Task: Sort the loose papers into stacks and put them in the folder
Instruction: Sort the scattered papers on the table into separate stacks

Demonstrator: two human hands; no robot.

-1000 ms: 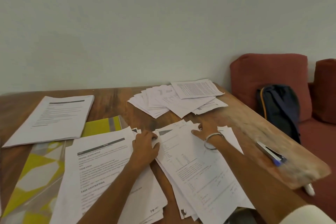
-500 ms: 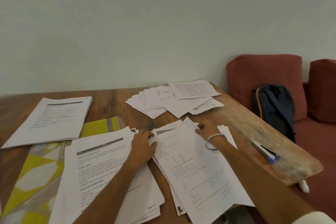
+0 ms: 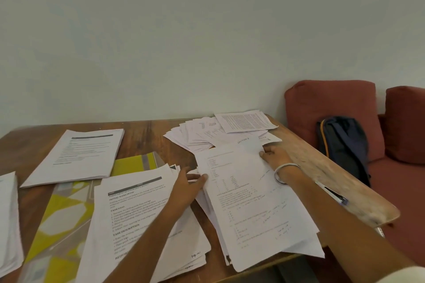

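Note:
A loose pile of printed and handwritten sheets lies at the table's near right, overhanging the front edge. My left hand pinches the pile's left edge near its top corner. My right hand, with a metal bangle on the wrist, grips the top right corner of the pile's top sheet. A neat stack headed "Initial scene setup" lies under my left forearm. A yellow and grey patterned folder lies flat beneath that stack. Another stack sits far left, and a fanned pile lies at the back.
A further stack of paper shows at the left edge. A blue pen lies near the wooden table's right edge. A red sofa with a dark backpack stands to the right.
My right hand has moved away from me with the top sheet's corner, now close to the fanned pile. My left hand shifted from the left stack's corner onto the right pile's edge.

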